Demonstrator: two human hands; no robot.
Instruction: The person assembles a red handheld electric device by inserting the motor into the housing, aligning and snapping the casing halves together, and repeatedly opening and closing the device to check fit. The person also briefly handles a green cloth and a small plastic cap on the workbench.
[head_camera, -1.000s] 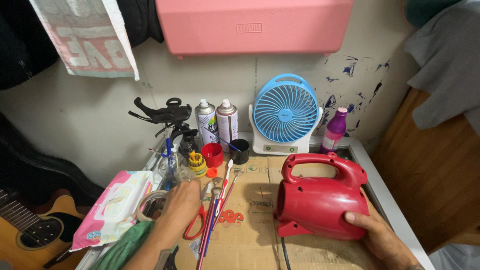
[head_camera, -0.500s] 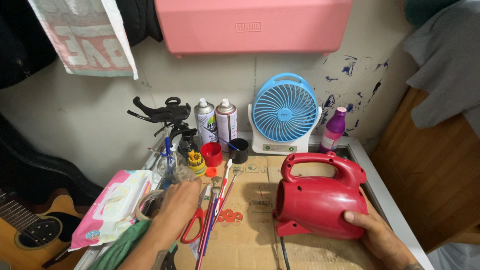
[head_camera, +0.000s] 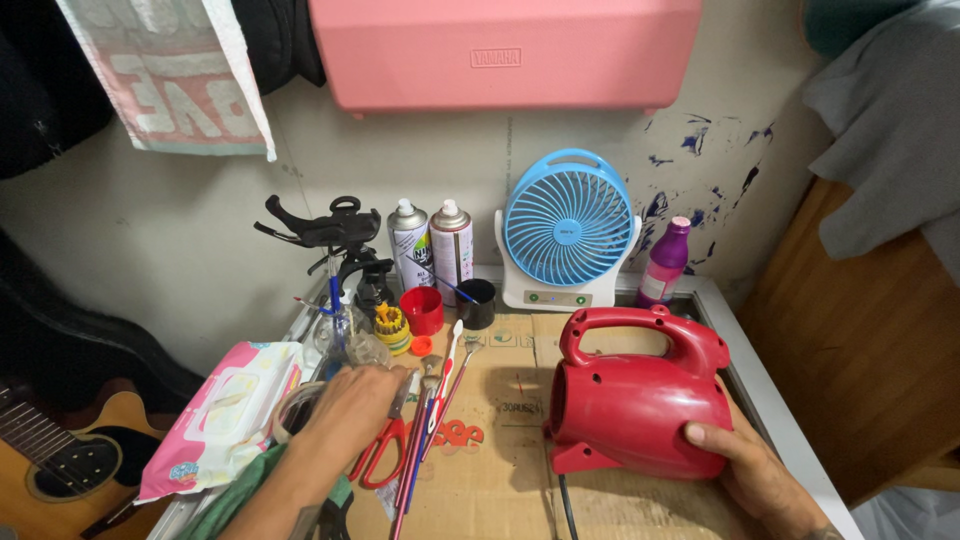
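The right hand (head_camera: 745, 465) cups the rear of a red handheld blower (head_camera: 640, 405) that lies on the cardboard sheet (head_camera: 505, 470) covering the tabletop, toward its right edge; the thumb presses on the red shell and the other fingers curl beneath it, out of sight. The left hand (head_camera: 350, 400) lies palm down near the left edge, fingers together and bent over a row of tools, fingertips touching the blades of the red-handled scissors (head_camera: 382, 445); whether it pinches anything I cannot tell. Just beside the scissors lie slim brushes (head_camera: 435, 400) pointing toward the back wall. Along the back edge stand two spray cans (head_camera: 432, 245), a blue and white desk fan (head_camera: 568, 235) and a purple bottle (head_camera: 664, 262). A red cup (head_camera: 422, 310) and a black cup (head_camera: 478, 302) sit in front of the cans. A pink pack of wet wipes (head_camera: 222, 415) lies at the left edge, an acoustic guitar (head_camera: 60, 460) beyond it
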